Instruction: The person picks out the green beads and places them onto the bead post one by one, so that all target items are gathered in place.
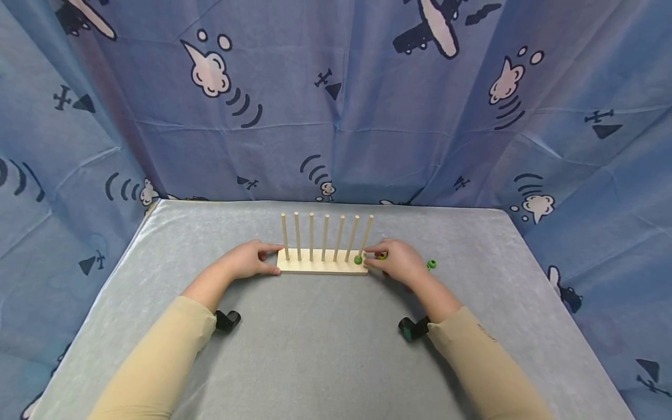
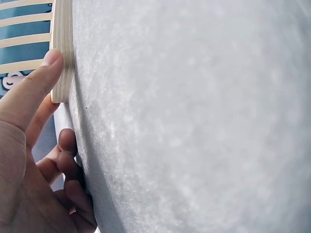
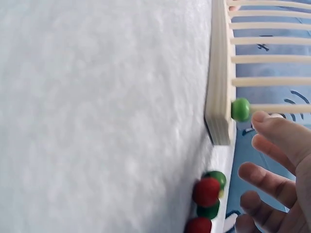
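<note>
A pale wooden pegboard (image 1: 321,267) with a row of several upright pegs lies on the cloth-covered table. My left hand (image 1: 249,258) holds its left end, the thumb (image 2: 54,60) against the front edge and the index finger behind. One green bead (image 3: 240,109) sits at the foot of the rightmost peg. Beside that bead is my right hand (image 1: 401,261), thumb tip close to it and fingers spread apart. Nothing shows between those fingers. Whether the thumb touches the bead is hard to tell.
Right of the board lie loose beads: a yellow bead (image 1: 382,255) partly behind my right hand, a green bead (image 1: 431,264) farther right, and a red bead (image 3: 206,192) among others. A patterned blue curtain (image 1: 336,105) hangs behind the grey table (image 1: 320,350).
</note>
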The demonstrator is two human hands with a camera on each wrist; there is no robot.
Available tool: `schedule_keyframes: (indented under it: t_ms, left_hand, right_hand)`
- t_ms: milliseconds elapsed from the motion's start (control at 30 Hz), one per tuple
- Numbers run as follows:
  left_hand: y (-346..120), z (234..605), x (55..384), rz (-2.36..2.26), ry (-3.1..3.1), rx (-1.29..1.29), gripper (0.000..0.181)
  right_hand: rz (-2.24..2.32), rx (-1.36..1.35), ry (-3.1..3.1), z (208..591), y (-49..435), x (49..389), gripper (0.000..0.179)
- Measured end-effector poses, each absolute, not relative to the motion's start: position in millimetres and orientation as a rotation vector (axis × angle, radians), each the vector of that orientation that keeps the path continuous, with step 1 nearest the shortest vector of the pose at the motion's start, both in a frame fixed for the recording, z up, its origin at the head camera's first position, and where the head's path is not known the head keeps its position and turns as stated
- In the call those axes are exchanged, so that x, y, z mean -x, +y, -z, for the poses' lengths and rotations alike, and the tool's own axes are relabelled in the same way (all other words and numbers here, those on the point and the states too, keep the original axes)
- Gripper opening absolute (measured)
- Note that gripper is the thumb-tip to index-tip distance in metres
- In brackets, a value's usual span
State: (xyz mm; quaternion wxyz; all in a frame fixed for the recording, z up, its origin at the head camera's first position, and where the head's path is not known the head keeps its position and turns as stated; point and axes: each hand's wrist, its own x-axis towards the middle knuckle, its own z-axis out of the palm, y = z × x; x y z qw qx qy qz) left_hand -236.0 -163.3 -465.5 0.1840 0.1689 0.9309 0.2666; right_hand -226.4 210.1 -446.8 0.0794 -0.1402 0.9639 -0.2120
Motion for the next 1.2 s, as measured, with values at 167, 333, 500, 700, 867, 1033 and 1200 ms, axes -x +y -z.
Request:
schedule_keyframes:
  t_ms: [167, 333, 500, 700, 867, 1033, 1200]
  left_hand:
    - [-163, 466, 237, -0.747, 2.625, -0.479, 0.069]
    - [-161, 466, 238, -0.726, 2.622, -0.473, 0.069]
    - [-160, 465, 238, -0.723, 2.624, -0.473, 0.068]
    - [-161, 466, 238, -0.727, 2.628, -0.476, 0.068]
    - [-162, 466, 238, -0.733, 2.626, -0.489, 0.069]
    - [-162, 466, 236, -0.742, 2.625, -0.491, 0.068]
    - [-163, 465, 236, -0.744, 2.625, -0.496, 0.068]
  right_hand:
    - [0.627, 0.379, 2.895, 441, 224, 225, 0.038]
    - [0.643, 0.38, 2.919, 436, 245, 222, 0.037]
    - [0.64, 0.357, 2.934, 433, 268, 217, 0.038]
    - [0.662, 0.337, 2.957, 433, 302, 208, 0.037]
    - [0.663, 0.269, 2.99, 433, 329, 199, 0.037]
    - [0.627, 0.193, 2.994, 432, 346, 195, 0.04]
    - [0.603, 0.17, 2.961, 436, 353, 196, 0.045]
